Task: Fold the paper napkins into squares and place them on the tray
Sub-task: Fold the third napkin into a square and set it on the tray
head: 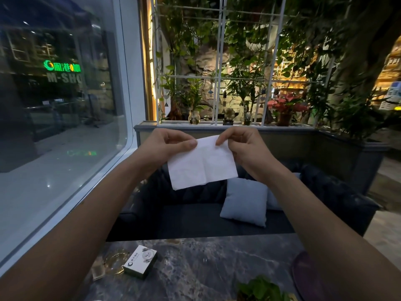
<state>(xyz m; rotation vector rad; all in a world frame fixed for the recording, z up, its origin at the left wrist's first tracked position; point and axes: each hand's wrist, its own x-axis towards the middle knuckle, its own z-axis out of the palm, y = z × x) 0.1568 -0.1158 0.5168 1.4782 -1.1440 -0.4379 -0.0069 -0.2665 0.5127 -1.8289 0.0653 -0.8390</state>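
A white paper napkin [201, 164] hangs in the air in front of me, folded into a rectangle with a crease down its middle. My left hand [169, 144] pinches its upper left corner between thumb and fingers. My right hand [243, 146] pinches the upper right corner. Both arms are stretched out above the table. A dark purple round tray [303, 270] lies at the right side of the table, partly hidden under my right forearm.
The grey marble table [206, 263] holds a small napkin box [141, 265], a glass ashtray [115, 262] and a green plant [262, 290] at the near edge. Beyond it stands a dark sofa with a pale cushion [245, 200]. A large window fills the left.
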